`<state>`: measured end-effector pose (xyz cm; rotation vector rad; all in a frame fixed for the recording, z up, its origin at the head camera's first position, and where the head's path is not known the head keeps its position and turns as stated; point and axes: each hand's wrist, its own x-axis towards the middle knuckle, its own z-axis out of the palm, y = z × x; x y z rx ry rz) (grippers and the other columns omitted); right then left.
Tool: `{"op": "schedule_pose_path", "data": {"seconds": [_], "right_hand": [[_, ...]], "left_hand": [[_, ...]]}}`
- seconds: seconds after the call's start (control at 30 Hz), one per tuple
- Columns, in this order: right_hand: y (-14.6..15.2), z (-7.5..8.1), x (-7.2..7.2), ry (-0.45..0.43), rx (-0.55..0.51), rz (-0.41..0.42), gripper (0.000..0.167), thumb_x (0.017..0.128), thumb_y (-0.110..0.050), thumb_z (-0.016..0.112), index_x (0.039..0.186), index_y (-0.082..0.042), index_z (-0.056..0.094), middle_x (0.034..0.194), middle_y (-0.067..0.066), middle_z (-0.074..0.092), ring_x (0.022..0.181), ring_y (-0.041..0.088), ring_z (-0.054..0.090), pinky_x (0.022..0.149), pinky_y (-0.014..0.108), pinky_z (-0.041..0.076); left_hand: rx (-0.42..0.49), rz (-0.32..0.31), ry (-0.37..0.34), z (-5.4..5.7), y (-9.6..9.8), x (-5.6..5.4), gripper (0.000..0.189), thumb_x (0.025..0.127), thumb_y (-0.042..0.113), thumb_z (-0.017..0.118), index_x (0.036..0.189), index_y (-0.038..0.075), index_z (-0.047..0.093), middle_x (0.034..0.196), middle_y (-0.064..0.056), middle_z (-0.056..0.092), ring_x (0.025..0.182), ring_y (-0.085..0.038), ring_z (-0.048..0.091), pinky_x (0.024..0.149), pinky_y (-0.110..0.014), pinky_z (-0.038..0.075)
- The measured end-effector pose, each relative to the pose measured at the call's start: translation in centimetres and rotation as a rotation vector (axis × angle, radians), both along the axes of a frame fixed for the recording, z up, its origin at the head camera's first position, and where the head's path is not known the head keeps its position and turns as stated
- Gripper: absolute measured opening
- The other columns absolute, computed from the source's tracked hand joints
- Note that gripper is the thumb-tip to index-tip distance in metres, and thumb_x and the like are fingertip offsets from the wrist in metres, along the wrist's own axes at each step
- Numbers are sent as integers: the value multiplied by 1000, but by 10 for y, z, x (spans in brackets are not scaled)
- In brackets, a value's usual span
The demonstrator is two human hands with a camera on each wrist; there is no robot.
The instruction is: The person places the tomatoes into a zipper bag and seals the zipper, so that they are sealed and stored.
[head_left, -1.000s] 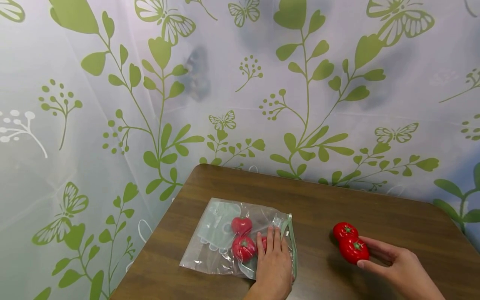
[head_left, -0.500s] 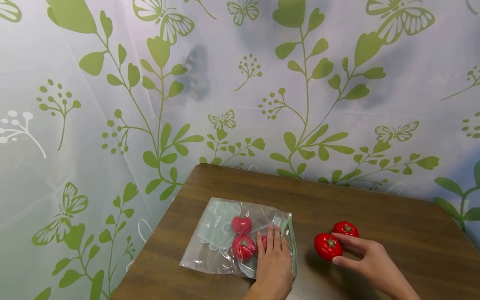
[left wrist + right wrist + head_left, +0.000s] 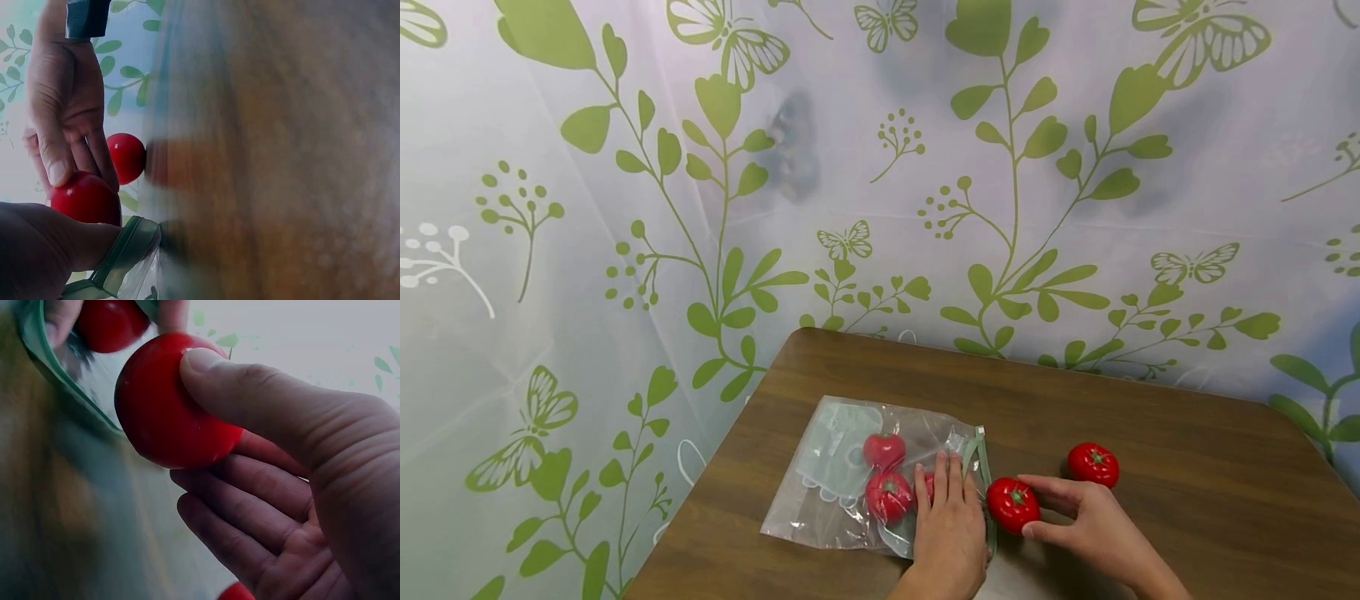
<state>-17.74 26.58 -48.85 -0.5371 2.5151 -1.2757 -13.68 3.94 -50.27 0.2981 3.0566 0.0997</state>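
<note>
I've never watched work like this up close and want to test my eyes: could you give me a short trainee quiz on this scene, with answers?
1. True or false: the left hand rests on the clear zip bag.

2. The right hand holds a red tomato beside the bag's zip edge. What colour is that edge: (a) blue, (b) green, (c) yellow?

3. How many tomatoes sit on the table, outside the bag and not held?

Key: 1. True. 2. (b). 3. One: the loose tomato beyond the right hand.
</note>
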Motion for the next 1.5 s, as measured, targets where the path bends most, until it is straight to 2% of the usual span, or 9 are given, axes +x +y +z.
{"op": "schedule_pose_path", "data": {"seconds": [0.13, 0.3, 0.6, 0.77, 1.0, 1.13, 1.27, 1.5], "right_hand": [[-9, -4, 0, 23, -3, 27, 66, 89, -32, 93, 142, -2, 70, 142, 21, 73, 122, 36, 77, 96, 41, 65], [-17, -6, 1, 8, -6, 58, 66, 88, -33, 94, 142, -3, 71, 142, 21, 73, 123, 37, 76, 96, 41, 65], [-27, -13, 0, 36, -13, 105, 65, 89, -34, 93, 142, -3, 71, 142, 20, 73, 124, 37, 76, 97, 43, 64], [-33, -15, 1, 10, 9, 77, 67, 87, -36, 95, 141, -5, 72, 142, 21, 73, 125, 38, 75, 98, 44, 64], [-40, -15, 3, 91, 33, 43, 67, 85, -38, 96, 139, -6, 74, 140, 18, 74, 125, 38, 75, 96, 45, 64], [-44, -15, 3, 137, 44, 32, 67, 84, -39, 96, 138, -6, 74, 138, 16, 76, 124, 37, 75, 96, 45, 64], [-48, -16, 3, 129, 56, 20, 67, 83, -39, 97, 138, -6, 75, 139, 17, 76, 124, 36, 75, 96, 46, 64], [-56, -17, 3, 136, 110, -15, 67, 82, -39, 98, 138, -10, 76, 138, 15, 76, 122, 33, 77, 97, 48, 64]], "left_hand": [[13, 1, 0, 0, 0, -1, 98, 80, 59, 92, 161, 18, 54, 177, -6, 38, 168, -30, 28, 134, -62, 24], [12, 13, 5, 0, 0, 0, 102, 78, 61, 93, 161, 18, 54, 177, -5, 39, 168, -29, 29, 134, -62, 24], [-31, 13, 75, -1, 2, 3, 100, 78, 59, 92, 160, 17, 55, 175, -7, 41, 167, -30, 31, 133, -62, 25], [-30, 15, 95, 0, 2, 4, 97, 79, 57, 92, 159, 16, 56, 175, -8, 42, 166, -30, 31, 133, -62, 26], [-24, 14, 112, 0, 2, 3, 96, 81, 56, 91, 159, 13, 55, 175, -9, 42, 166, -32, 31, 132, -63, 27], [-16, 21, 89, 0, 2, 2, 96, 82, 55, 91, 160, 14, 54, 176, -9, 40, 167, -32, 30, 133, -63, 26], [5, 23, 53, 0, 2, 1, 94, 84, 52, 90, 162, 15, 53, 177, -8, 38, 168, -31, 28, 134, -63, 24], [2, 17, 56, 1, 1, 1, 96, 81, 46, 93, 162, 15, 53, 177, -8, 39, 168, -32, 29, 134, -62, 25]]}}
